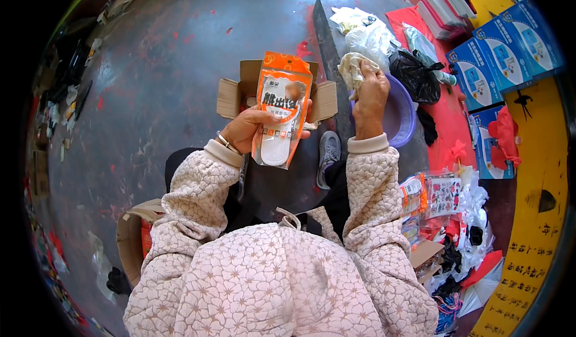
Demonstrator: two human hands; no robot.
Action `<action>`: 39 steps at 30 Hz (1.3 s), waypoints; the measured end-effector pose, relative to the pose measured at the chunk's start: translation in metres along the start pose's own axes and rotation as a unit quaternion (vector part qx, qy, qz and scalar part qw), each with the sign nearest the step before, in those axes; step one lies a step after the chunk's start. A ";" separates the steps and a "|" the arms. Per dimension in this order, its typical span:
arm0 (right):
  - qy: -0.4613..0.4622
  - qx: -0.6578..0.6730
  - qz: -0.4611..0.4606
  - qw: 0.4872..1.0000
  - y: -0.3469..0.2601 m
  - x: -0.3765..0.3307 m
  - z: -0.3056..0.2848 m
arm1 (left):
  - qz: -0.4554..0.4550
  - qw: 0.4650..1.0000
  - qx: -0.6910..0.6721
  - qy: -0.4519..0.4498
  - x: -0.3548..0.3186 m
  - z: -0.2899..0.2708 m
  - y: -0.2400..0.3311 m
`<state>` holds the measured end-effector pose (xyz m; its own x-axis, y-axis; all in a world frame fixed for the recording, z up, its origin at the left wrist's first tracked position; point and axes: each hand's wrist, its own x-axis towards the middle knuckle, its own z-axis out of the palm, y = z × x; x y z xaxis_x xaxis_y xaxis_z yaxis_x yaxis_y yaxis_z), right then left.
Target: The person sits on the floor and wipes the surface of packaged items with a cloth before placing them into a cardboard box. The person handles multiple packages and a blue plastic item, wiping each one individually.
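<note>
My left hand (244, 127) is closed on an orange and clear plastic packet (285, 100), its thumb across the front. A flat white piece, perhaps an insole, shows through the packet's lower window. Behind the packet stands an open cardboard box (228, 99) with its flaps spread; most of its inside is hidden. Raised to the right, my right hand (373, 94) grips a crumpled off-white cloth (355, 70). The cloth hangs beside the rim of a purple basin (410, 110), which sits partly behind that hand.
White plastic bags (370, 42) and a black bag (418, 78) lie beyond the basin. Blue boxes (501, 55) stand far right on red and yellow surfaces. More packets (429, 196) lie at lower right. Another cardboard box (131, 241) is at my left side.
</note>
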<state>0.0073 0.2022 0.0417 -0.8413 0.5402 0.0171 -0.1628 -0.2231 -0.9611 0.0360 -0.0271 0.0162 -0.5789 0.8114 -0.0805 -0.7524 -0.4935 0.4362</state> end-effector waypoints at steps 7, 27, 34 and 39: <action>-0.133 -0.200 -0.235 0.942 -0.001 -0.039 0.021 | -0.046 0.997 0.045 0.031 0.003 -0.013 -0.001; -0.191 0.188 0.365 0.892 0.057 -0.002 -0.006 | 0.026 0.996 0.088 0.009 0.006 -0.011 0.000; -0.291 0.061 0.211 0.931 0.027 -0.029 0.017 | -0.022 0.994 0.100 0.038 -0.001 -0.010 -0.001; -0.276 0.036 0.187 0.942 0.024 -0.030 0.019 | -0.049 0.984 0.161 0.055 0.000 -0.017 -0.005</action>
<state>0.0189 0.1656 0.0232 -0.9832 -0.0882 -0.1596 0.1813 -0.3793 -0.9073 0.0342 -0.0296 -0.0017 -0.5517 0.8029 -0.2259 -0.6786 -0.2747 0.6812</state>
